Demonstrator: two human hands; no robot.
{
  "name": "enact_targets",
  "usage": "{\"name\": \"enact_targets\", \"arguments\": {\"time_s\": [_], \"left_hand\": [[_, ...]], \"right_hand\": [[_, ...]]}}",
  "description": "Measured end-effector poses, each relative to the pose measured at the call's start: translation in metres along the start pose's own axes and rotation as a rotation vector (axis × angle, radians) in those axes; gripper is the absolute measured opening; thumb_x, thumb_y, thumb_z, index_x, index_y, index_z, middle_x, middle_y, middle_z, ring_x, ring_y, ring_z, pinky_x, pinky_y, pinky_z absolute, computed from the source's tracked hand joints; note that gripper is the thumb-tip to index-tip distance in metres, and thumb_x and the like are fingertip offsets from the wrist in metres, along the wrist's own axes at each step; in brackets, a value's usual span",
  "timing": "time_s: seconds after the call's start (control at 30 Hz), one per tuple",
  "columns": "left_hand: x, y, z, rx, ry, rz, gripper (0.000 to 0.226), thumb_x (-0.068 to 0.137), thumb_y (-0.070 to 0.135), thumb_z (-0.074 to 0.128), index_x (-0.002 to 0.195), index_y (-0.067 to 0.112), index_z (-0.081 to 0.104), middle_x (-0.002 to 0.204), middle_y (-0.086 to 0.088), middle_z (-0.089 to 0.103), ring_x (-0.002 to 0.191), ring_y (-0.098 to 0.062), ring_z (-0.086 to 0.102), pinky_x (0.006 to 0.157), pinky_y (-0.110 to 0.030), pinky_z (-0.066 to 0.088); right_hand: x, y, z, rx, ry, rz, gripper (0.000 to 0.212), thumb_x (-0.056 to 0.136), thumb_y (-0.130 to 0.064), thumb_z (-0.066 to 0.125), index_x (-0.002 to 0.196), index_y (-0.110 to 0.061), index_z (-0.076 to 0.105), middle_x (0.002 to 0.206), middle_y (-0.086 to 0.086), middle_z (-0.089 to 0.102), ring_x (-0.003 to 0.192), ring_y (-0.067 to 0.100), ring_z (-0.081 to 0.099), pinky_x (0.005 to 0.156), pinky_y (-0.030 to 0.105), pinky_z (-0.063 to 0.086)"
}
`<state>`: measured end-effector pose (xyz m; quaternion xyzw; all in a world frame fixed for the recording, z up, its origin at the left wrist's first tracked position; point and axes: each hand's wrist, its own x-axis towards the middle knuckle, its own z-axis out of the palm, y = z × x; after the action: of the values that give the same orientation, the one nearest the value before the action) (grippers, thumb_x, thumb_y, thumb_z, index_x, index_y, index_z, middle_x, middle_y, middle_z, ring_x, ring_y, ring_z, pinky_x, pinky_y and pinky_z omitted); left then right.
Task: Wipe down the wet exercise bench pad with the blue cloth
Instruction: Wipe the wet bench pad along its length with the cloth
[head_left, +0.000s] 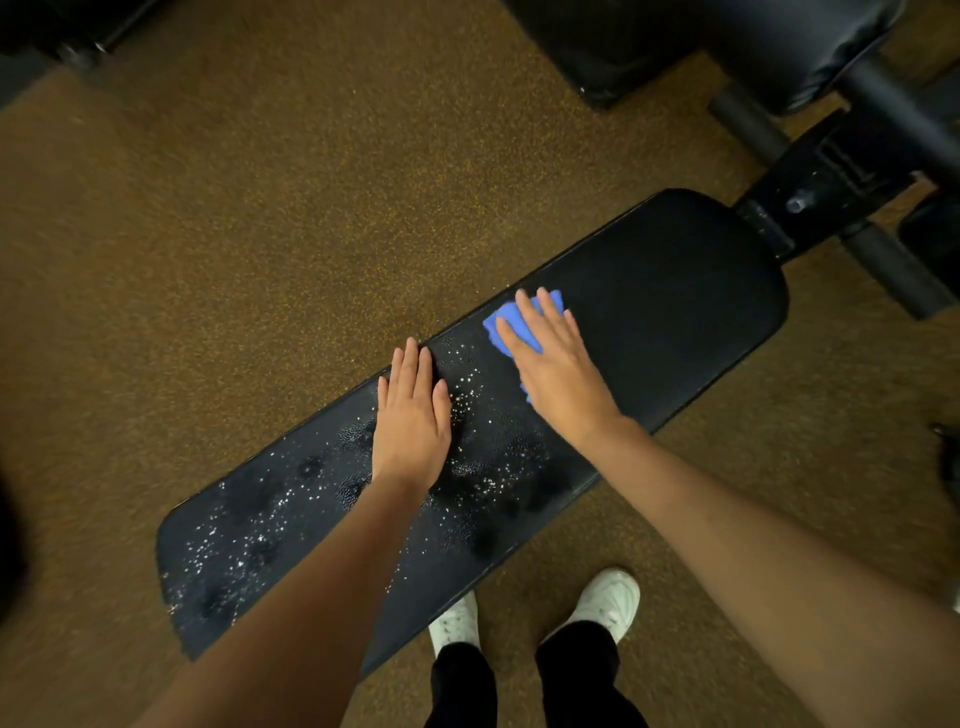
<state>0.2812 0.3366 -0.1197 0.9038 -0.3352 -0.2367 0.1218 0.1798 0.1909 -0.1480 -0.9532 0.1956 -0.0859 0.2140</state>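
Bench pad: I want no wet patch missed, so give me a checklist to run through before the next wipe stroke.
1. Blue cloth under the right hand, flat on the bench pad: ok.
2. Left hand bracing the pad: ok, though it lies flat on the wet part.
3. Far part of the pad, beyond the cloth, free of droplets: ok, looks dry.
4. Near part dry: not ok, droplets cover it.
5. Cloth still absorbent: cannot tell.

Right hand (558, 364) flat on blue cloth (501, 325) on the bench pad (675, 291); left hand (413, 421) flat beside it, water droplets (467, 395) between and behind.
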Motion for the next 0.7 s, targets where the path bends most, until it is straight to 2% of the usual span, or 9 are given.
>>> {"name": "enact_targets", "arguments": {"time_s": [0.13, 0.17, 0.27, 0.37, 0.47, 0.57, 0.6, 0.7], "left_hand": [[-0.002, 0.001, 0.001, 0.013, -0.002, 0.002, 0.049, 0.101, 0.024, 0.019, 0.147, 0.009, 0.012, 0.157, -0.002, 0.001, 0.144, -0.014, -0.005, 0.118, -0.034, -0.003], [-0.002, 0.001, 0.001, 0.015, -0.005, 0.002, 0.049, 0.101, 0.025, 0.019, 0.147, 0.009, 0.011, 0.157, -0.002, 0.001, 0.144, -0.014, -0.006, 0.118, -0.034, -0.003], [-0.003, 0.001, 0.001, 0.005, -0.018, 0.004, 0.049, 0.101, 0.026, 0.017, 0.147, 0.011, 0.009, 0.157, -0.001, -0.001, 0.144, -0.012, -0.008, 0.118, -0.034, -0.004], [-0.004, -0.002, 0.003, 0.014, -0.015, 0.012, 0.049, 0.101, 0.026, 0.016, 0.148, 0.011, 0.009, 0.157, -0.001, -0.002, 0.144, -0.013, -0.008, 0.118, -0.035, -0.003], [-0.005, -0.002, 0.003, 0.005, -0.013, 0.021, 0.049, 0.101, 0.026, 0.016, 0.147, 0.010, 0.010, 0.157, -0.001, -0.002, 0.144, -0.013, -0.007, 0.118, -0.035, -0.003], [-0.008, -0.004, 0.000, 0.003, -0.030, 0.038, 0.049, 0.101, 0.026, 0.016, 0.147, 0.010, 0.010, 0.157, -0.001, -0.002, 0.144, -0.013, -0.007, 0.118, -0.035, -0.003], [-0.010, -0.004, 0.000, 0.003, -0.038, 0.045, 0.049, 0.101, 0.026, 0.016, 0.147, 0.010, 0.010, 0.157, -0.001, -0.003, 0.144, -0.013, -0.008, 0.118, -0.034, -0.003], [-0.017, -0.007, -0.001, 0.009, -0.051, 0.067, 0.049, 0.101, 0.027, 0.015, 0.147, 0.009, 0.012, 0.157, -0.001, -0.002, 0.144, -0.013, -0.008, 0.118, -0.035, -0.002]], "right_hand": [[-0.030, 0.019, -0.009, 0.001, -0.081, -0.258, 0.076, 0.056, 0.017, 0.073, 0.127, -0.003, 0.054, 0.139, 0.026, 0.042, 0.129, 0.045, 0.036, 0.103, 0.057, 0.030], [-0.033, 0.027, -0.012, -0.018, -0.088, -0.268, 0.077, 0.056, 0.017, 0.073, 0.128, -0.004, 0.053, 0.140, 0.024, 0.041, 0.131, 0.043, 0.035, 0.105, 0.055, 0.029], [-0.032, 0.033, -0.012, -0.041, -0.002, -0.043, 0.076, 0.058, 0.016, 0.075, 0.127, -0.003, 0.053, 0.140, 0.026, 0.041, 0.131, 0.045, 0.034, 0.104, 0.056, 0.027], [-0.034, -0.001, -0.003, -0.039, 0.064, 0.180, 0.078, 0.054, 0.011, 0.078, 0.127, -0.002, 0.053, 0.140, 0.026, 0.041, 0.130, 0.048, 0.033, 0.104, 0.056, 0.024], [-0.060, -0.015, 0.003, -0.005, 0.024, 0.070, 0.074, 0.058, 0.013, 0.075, 0.127, -0.003, 0.053, 0.141, 0.025, 0.041, 0.131, 0.045, 0.033, 0.105, 0.055, 0.023], [-0.081, 0.004, -0.007, 0.008, -0.022, -0.070, 0.082, 0.059, 0.019, 0.071, 0.133, -0.008, 0.048, 0.145, 0.020, 0.036, 0.136, 0.039, 0.028, 0.108, 0.054, 0.025], [-0.082, 0.010, -0.010, -0.020, -0.020, -0.054, 0.083, 0.060, 0.020, 0.072, 0.134, -0.008, 0.046, 0.146, 0.020, 0.034, 0.136, 0.038, 0.026, 0.109, 0.053, 0.024], [-0.074, 0.008, -0.008, -0.107, 0.012, 0.144, 0.084, 0.059, 0.015, 0.076, 0.134, -0.005, 0.046, 0.146, 0.022, 0.034, 0.136, 0.041, 0.026, 0.108, 0.051, 0.019]]}}
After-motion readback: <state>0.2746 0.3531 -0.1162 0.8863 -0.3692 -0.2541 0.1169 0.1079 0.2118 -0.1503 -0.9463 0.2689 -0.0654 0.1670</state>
